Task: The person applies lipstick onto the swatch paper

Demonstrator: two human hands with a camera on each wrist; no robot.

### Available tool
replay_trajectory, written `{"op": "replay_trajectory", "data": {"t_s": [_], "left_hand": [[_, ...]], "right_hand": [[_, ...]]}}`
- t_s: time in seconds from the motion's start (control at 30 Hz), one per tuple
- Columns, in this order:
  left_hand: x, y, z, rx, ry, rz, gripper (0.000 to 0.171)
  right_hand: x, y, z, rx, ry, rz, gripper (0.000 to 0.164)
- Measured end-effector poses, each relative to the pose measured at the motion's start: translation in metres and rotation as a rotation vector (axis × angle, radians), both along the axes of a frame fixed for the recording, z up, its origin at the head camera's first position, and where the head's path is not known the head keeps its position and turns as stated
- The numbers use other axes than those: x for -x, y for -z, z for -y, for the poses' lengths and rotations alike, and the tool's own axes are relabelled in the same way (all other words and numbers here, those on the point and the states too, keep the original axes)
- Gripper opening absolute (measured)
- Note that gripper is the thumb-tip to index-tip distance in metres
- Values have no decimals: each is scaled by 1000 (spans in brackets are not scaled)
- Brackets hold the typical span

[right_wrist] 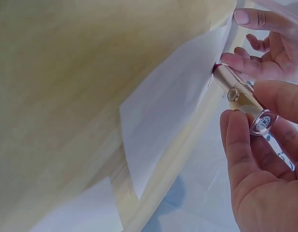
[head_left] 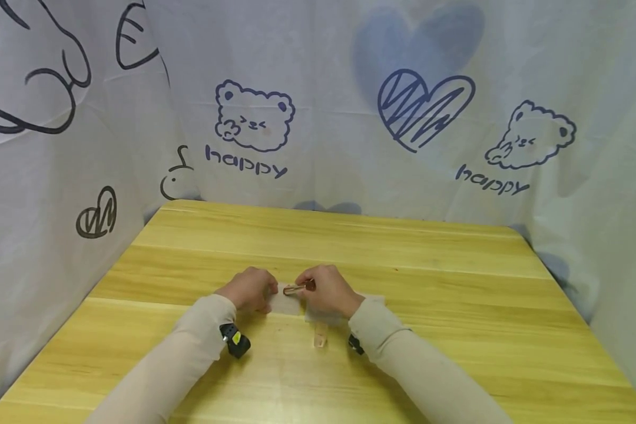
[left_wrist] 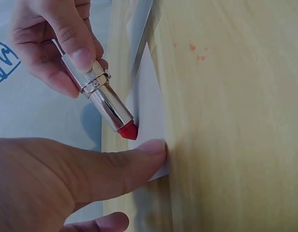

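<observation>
Lipstick [left_wrist: 104,98] held tilted at paper [right_wrist: 163,111], pinched by barrel [left_wrist: 111,107] in right hand [head_left: 327,288]. Paper touched at edge by left hand [head_left: 250,288], thumb straight. Likely light, stiff, slick; red tip [left_wrist: 128,131] probably soft, easily smeared. Barrel best gripped.

"What covers our arms?"
"Our left sleeve [head_left: 172,359] and right sleeve [head_left: 424,365] are cream and creased; our left grip [head_left: 251,289] and right grip [head_left: 330,290] are bare."
"And our wrists?"
"We wear a black left unit [head_left: 239,350] with a yellow patch [head_left: 237,337], and a black right unit [head_left: 356,345]."
</observation>
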State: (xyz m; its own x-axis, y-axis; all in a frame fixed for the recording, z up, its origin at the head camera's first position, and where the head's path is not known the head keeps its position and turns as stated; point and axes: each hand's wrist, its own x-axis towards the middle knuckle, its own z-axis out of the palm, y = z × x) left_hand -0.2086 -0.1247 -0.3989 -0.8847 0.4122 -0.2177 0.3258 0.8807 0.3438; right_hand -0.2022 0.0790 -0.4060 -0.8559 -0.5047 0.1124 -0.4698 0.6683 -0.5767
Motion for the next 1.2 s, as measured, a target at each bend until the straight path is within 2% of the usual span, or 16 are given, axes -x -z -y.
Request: {"op": "replay_trajectory", "data": {"t_s": [0.17, 0.33, 0.5, 0.63, 0.9, 1.2], "left_hand": [[-1, 2, 0, -10, 8, -34, 31], [-6, 6, 0, -5, 12, -39, 31], [-6, 5, -1, -9, 32, -72, 32], [-5, 2, -2, -6, 31, -70, 32], [-3, 0, -2, 7, 8, -49, 33], [-3, -1, -2, 7, -2, -30, 33]], "right_hand": [[-3, -1, 1, 1, 3, 18, 15], [-7, -1, 2, -4, -35, 34, 15], [-8, -3, 1, -11, -43, 24, 16], [-8, -5, 1, -14, -56, 8, 15], [-11, -10, 1, -5, -70, 51, 13], [-13, -12, 2, -20, -111, 40, 12]]}}
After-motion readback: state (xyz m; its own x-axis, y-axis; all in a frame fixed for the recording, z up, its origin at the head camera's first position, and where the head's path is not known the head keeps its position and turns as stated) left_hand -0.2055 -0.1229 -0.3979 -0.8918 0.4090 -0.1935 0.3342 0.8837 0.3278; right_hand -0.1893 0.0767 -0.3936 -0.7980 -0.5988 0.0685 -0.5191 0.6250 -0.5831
